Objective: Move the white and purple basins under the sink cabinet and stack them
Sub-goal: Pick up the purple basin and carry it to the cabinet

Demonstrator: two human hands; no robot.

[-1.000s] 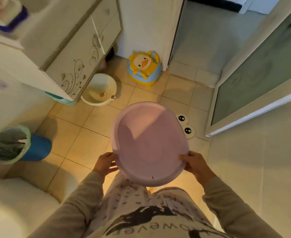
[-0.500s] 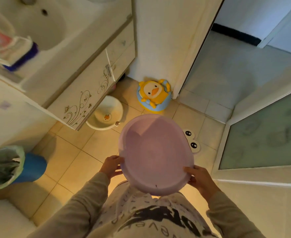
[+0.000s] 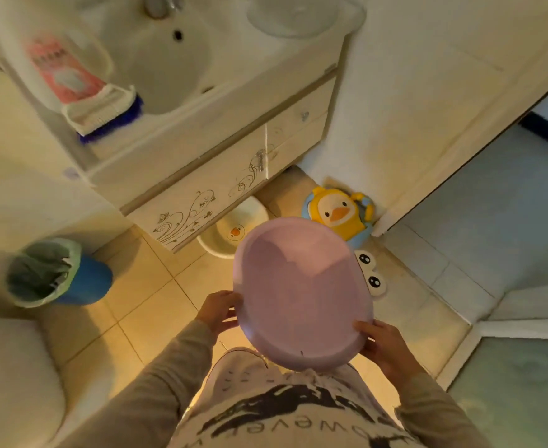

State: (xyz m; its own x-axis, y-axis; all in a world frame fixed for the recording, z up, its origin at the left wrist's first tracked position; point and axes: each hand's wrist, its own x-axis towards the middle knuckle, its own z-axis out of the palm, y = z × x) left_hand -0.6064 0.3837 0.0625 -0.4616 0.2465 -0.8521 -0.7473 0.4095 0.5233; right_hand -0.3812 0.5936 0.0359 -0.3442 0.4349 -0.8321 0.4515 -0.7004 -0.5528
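Note:
I hold the purple basin (image 3: 300, 292) in front of my waist, above the tiled floor, its hollow side facing up. My left hand (image 3: 218, 310) grips its left rim and my right hand (image 3: 383, 347) grips its near right rim. The white basin (image 3: 230, 232), with a small orange duck print inside, sits on the floor half tucked under the sink cabinet (image 3: 201, 189); the purple basin hides its right edge.
A yellow duck potty seat (image 3: 338, 215) stands against the wall by the doorway. A mat with cartoon eyes (image 3: 371, 273) lies right of the basin. A blue bin with a green liner (image 3: 52, 273) stands at the left. A glass door (image 3: 518, 376) is at the right.
The view has tilted up and shifted, so the sink top now shows and the cabinet and white basin sit closer to the purple basin. Both hands keep their grip on the purple basin.

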